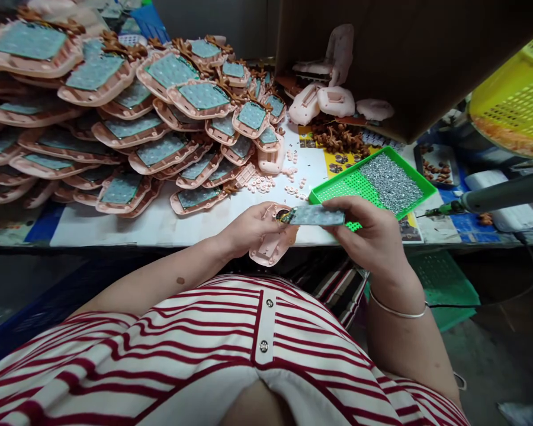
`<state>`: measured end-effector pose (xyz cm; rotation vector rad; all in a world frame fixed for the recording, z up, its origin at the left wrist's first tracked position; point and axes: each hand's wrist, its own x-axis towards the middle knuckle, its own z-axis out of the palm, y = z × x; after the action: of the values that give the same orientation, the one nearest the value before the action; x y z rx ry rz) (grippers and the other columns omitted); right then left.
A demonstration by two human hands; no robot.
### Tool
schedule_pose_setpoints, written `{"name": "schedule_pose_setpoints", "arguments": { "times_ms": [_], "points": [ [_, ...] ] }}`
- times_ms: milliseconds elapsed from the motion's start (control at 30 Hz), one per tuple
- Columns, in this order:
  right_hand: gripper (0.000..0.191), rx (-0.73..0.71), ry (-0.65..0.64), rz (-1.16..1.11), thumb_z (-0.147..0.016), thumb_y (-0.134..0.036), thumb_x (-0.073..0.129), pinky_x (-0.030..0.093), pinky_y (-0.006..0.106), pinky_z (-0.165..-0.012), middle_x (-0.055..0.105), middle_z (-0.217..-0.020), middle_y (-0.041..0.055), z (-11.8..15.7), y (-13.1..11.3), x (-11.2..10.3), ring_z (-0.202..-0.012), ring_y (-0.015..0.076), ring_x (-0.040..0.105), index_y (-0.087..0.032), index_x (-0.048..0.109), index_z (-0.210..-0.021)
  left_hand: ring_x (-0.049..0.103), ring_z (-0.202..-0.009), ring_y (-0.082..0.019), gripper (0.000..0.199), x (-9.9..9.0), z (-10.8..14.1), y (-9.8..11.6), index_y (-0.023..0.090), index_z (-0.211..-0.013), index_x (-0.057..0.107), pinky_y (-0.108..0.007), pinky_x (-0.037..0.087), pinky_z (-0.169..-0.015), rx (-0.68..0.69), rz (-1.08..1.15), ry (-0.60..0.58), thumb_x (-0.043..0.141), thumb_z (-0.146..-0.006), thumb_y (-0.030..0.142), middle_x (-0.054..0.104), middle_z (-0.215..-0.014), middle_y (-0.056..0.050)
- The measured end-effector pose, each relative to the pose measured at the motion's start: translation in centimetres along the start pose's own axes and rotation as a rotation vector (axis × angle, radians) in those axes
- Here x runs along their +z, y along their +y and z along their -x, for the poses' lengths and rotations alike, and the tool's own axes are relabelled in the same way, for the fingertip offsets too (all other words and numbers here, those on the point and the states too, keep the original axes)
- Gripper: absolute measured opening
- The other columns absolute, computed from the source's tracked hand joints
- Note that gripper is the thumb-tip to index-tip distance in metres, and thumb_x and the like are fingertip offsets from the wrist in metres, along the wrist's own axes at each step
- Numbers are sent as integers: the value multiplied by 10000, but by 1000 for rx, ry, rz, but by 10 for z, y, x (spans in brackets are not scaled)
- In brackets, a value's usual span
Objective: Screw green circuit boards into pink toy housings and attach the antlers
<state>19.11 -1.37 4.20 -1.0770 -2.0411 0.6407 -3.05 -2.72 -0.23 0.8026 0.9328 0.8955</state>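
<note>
A pale-pink plastic shell is gripped in the left hand; a flat blue-green panel is pinched beside it by the right hand. Small silvery metal pieces are held in a bright-green perforated plastic tray.

We see a grey, wall-like surface at top centre | our white-covered workbench runs across the middle of the frame | we have grey floor at lower right | our light: pale on the benchtop, dim beneath.
</note>
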Motion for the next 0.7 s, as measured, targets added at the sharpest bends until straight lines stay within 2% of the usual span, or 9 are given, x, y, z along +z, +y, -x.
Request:
{"name": "schedule_pose_setpoints", "arguments": {
  "times_ms": [100, 167, 233, 333, 433, 500, 600, 700],
  "points": [
    [79, -63, 92, 187, -855, -309, 711, 431, 294, -590, 613, -717, -2, -5, -4, -4, -633, 130, 549, -265, 749, -909, 609, -657, -135, 404, 2, 0, -1, 129, -914, 673, -260, 454, -649, -37, 40, -15, 878, -600, 279, 680, -768, -18],
    [97, -90, 157, 242, -835, -362, 742, 440, 314, -618, 590, -763, 19, -10, -7, -4, -723, 161, 570, -267, 751, -851, 611, -656, -134, 410, 3, 0, -1, 126, -919, 671, -257, 454, -644, -49, 47, -24, 883, -601, 275, 683, -770, -20],
    [121, -92, 169, 217, -836, -375, 745, 477, 334, -677, 615, -857, 41, -14, -9, -1, -820, 184, 595, -254, 737, -826, 624, -673, -136, 424, 3, 1, -2, 126, -934, 668, -258, 463, -659, -61, 46, -15, 886, -596, 260, 696, -802, -25],
    [120, -40, 137, 84, -871, -354, 711, 505, 321, -698, 657, -865, 26, -18, -13, 7, -780, 158, 611, -234, 701, -864, 646, -714, -145, 439, 4, 1, -3, 130, -958, 664, -267, 483, -692, -59, 40, 9, 888, -595, 238, 710, -855, -32],
    [181, 24, 214, -6, -865, -384, 718, 496, 275, -640, 662, -829, -11, -19, -13, 17, -676, 114, 582, -238, 669, -961, 646, -693, -150, 361, 4, 2, -3, 138, -943, 671, -276, 488, -681, -36, 26, -52, 855, -659, 265, 709, -825, -32],
    [240, 40, 288, 1, -848, -405, 731, 488, 258, -615, 669, -865, -11, -19, -12, 23, -658, 104, 569, -242, 657, -1008, 645, -681, -152, 313, 5, 2, -2, 142, -922, 680, -275, 488, -672, -23, 6, -72, 838, -683, 267, 712, -805, -31],
    [225, 47, 348, 53, -849, -383, 721, 475, 252, -577, 678, -858, -7, -20, -10, 30, -617, 100, 547, -241, 659, -1012, 648, -685, -157, 287, 4, 2, -1, 145, -900, 691, -269, 487, -671, -16, -13, -70, 839, -685, 265, 719, -791, -32],
    [194, 37, 360, 96, -852, -342, 709, 473, 253, -572, 686, -846, -13, -21, -10, 33, -604, 101, 545, -245, 659, -1012, 641, -663, -160, 269, 3, 2, 0, 154, -862, 699, -273, 485, -648, -8, -17, -110, 794, -759, 383, 713, -776, -40]
  ]
}}
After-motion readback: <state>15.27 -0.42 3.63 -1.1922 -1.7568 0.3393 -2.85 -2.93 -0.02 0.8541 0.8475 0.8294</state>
